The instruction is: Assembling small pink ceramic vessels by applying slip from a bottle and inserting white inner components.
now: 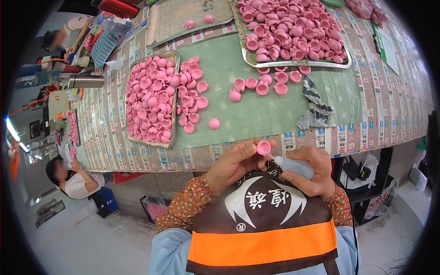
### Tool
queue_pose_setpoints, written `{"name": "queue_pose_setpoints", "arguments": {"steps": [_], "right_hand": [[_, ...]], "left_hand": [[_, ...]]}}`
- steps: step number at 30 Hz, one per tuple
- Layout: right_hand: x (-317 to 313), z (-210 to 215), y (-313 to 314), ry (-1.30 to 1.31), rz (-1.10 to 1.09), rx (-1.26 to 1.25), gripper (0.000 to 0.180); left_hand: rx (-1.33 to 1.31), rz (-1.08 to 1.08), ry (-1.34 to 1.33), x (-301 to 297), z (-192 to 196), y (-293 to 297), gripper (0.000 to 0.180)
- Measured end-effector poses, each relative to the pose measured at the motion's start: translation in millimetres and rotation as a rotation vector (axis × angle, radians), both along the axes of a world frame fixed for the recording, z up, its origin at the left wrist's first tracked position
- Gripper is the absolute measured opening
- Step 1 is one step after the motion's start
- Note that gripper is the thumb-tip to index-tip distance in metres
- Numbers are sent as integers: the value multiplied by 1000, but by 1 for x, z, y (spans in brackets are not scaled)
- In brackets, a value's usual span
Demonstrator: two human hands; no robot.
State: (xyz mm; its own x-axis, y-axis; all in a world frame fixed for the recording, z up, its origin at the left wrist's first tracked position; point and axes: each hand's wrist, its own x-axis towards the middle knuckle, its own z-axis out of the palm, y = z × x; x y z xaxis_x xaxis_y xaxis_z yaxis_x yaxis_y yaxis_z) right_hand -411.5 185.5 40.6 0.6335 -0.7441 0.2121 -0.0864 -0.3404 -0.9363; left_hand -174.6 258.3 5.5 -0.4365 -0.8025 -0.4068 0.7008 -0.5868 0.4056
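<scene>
My left hand [238, 158] pinches a small pink plastic cup [263, 147], its hollow side facing up. In my right hand [314, 172] is a translucent squeeze bottle [295, 167] with a thin nozzle, tilted so that its tip points at the cup's lower right edge. Whether the tip touches the cup I cannot tell. Both hands are just off the table's near edge, above my dark apron. Beyond them on a green mat [206, 50] lie loose pink cups [262, 88], some hollow side up and some domed side up.
A tray heaped with pink cups [151, 101] stands at the left, and a larger heaped tray [247, 58] at the far right. Behind is a flat tray [169, 23] bearing two pieces. A crumpled dark-and-grey scrap [315, 107] lies on the mat. Another person [78, 181] sits at far left.
</scene>
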Motion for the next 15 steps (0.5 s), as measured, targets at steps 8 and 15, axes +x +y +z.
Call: {"name": "queue_pose_setpoints", "arguments": {"steps": [8, 15], "right_hand": [[-7, 11, -5, 39, -6, 54, 35], [-7, 7, -4, 45, 27, 63, 35]], "left_hand": [[37, 14, -5, 1, 2, 1, 53], [25, 6, -59, 0, 4, 1, 52]]}}
